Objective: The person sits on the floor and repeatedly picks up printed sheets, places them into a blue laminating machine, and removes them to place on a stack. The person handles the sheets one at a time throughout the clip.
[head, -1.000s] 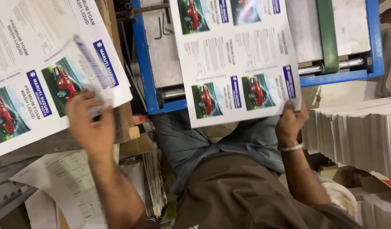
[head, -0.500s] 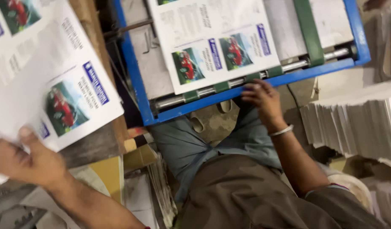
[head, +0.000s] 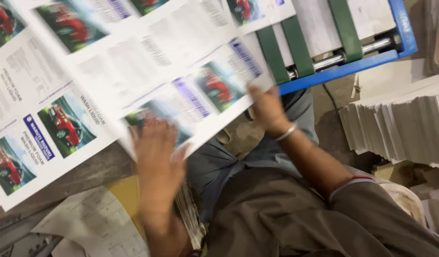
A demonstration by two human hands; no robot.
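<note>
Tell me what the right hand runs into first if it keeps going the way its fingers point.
The right hand points up-frame at the printed sheet it already touches; past that edge lie the machine's green belts, though depth is unclear.

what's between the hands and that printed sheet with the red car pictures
Nothing visible. The left hand lies flat on the near edge of the printed sheet, and the right hand is at its right corner by the blue-framed machine. Motion blur hides the exact grip.
</note>
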